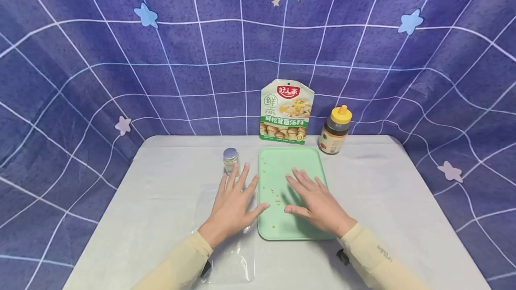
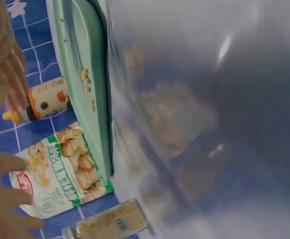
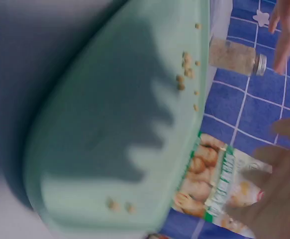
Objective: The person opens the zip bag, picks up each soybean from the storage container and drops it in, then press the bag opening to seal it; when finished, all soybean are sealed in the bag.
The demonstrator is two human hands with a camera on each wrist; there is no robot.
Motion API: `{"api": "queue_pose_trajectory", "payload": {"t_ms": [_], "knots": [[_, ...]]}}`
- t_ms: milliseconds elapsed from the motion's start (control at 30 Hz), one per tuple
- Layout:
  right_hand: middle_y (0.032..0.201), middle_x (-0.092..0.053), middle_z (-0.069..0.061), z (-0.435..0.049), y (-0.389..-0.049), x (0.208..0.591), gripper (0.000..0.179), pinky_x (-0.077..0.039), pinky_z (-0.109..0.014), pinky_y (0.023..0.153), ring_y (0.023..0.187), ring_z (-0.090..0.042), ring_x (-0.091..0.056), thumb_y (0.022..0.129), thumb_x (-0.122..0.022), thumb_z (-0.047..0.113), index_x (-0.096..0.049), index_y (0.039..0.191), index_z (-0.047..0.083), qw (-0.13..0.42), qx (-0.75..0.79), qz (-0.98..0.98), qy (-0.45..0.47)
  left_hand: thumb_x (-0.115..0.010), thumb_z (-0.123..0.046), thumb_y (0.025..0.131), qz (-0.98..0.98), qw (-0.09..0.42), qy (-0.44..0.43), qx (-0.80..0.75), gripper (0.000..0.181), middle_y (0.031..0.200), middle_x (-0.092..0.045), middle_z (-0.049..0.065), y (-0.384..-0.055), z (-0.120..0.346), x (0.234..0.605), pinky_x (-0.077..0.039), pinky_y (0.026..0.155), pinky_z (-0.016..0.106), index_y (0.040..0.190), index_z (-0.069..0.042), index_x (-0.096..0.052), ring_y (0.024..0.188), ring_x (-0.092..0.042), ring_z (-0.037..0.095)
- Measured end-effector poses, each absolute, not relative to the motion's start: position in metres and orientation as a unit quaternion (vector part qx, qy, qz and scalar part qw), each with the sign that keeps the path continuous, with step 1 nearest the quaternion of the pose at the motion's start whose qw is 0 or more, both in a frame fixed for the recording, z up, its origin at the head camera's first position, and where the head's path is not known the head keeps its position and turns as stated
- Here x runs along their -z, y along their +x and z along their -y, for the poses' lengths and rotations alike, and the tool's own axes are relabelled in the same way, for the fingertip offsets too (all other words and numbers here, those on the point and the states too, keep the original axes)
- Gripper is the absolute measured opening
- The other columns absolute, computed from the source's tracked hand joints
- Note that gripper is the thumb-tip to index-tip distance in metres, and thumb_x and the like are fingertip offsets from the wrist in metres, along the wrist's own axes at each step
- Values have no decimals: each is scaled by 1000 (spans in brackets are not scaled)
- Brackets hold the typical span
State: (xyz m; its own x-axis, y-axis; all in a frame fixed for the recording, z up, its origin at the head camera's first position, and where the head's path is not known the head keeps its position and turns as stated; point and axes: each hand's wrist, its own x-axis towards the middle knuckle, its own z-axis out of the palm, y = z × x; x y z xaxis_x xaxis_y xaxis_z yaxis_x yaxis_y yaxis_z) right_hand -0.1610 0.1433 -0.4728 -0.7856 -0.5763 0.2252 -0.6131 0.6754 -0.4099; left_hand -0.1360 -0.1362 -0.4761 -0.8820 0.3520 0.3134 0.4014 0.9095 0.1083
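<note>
Pale green, rectangular, round-cornered tray (image 1: pixel 290 160) lies flat below the fingers of the right hand (image 1: pixel 320 207), which are spread wide and cast a shadow on it. Small tan pellets (image 1: pixel 277 200) scattered on it, several between the two thumbs. Left hand (image 1: pixel 231 207): fingers splayed wide above a clear, glossy plastic sheet (image 1: pixel 235 258), thumb by the tray's left edge. Just beyond the left fingertips: small clear jar with grey-blue lid (image 1: pixel 230 155). Farther out, beyond the right fingertips: upright white-and-green printed pouch (image 1: pixel 285 113); right of it, dark bottle with yellow cap (image 1: pixel 335 131).

room right of tray (image 1: pixel 288 162); pouch (image 1: pixel 286 112), bottle (image 1: pixel 334 132) block far side.
</note>
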Motion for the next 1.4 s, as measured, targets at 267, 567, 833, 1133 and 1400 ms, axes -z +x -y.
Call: {"api": "queue_pose_trajectory", "payload": {"t_ms": [267, 567, 833, 1133, 1400], "knots": [[124, -57, 5, -116, -182, 480, 52, -47, -40, 92, 113, -15, -52, 87, -79, 37, -67, 135, 22, 90, -404, 829, 376, -79, -49, 86, 911, 238, -187, 280, 45, 161, -33, 13, -133, 164, 472, -29, 110, 64, 122, -22, -76, 151, -16, 37], [100, -54, 1, -69, -223, 495, 27, -40, -38, 76, 89, -20, -43, 81, -86, 29, -82, 106, 19, 99, -340, 869, 345, -83, -47, 83, 914, 224, -161, 296, 40, 158, -37, 16, -132, 185, 470, -27, 111, 64, 115, -24, -79, 150, -18, 38], [94, -56, 3, -56, -241, 498, 25, -36, -42, 71, 84, -21, -44, 78, -87, 36, -83, 101, 27, 53, -268, 913, 302, -88, -37, 79, 896, 210, -138, 365, 39, 161, -34, 10, -124, 198, 464, -29, 111, 61, 114, -23, -79, 150, -17, 34], [93, -57, 9, -33, -240, 502, 17, -32, -48, 77, 89, -21, -46, 80, -85, 40, -83, 96, 33, 5, -194, 930, 312, -89, -35, 78, 895, 220, -116, 370, 39, 159, -37, 14, -116, 211, 467, -28, 112, 61, 114, -22, -79, 150, -20, 34], [91, -54, 11, -7, -230, 512, 5, -30, -47, 79, 86, -17, -45, 81, -86, 32, -83, 86, 32, 32, -222, 910, 349, -89, -31, 79, 897, 224, -84, 373, 38, 158, -38, 12, -106, 228, 475, -28, 113, 57, 113, -19, -79, 149, -22, 32]]}}
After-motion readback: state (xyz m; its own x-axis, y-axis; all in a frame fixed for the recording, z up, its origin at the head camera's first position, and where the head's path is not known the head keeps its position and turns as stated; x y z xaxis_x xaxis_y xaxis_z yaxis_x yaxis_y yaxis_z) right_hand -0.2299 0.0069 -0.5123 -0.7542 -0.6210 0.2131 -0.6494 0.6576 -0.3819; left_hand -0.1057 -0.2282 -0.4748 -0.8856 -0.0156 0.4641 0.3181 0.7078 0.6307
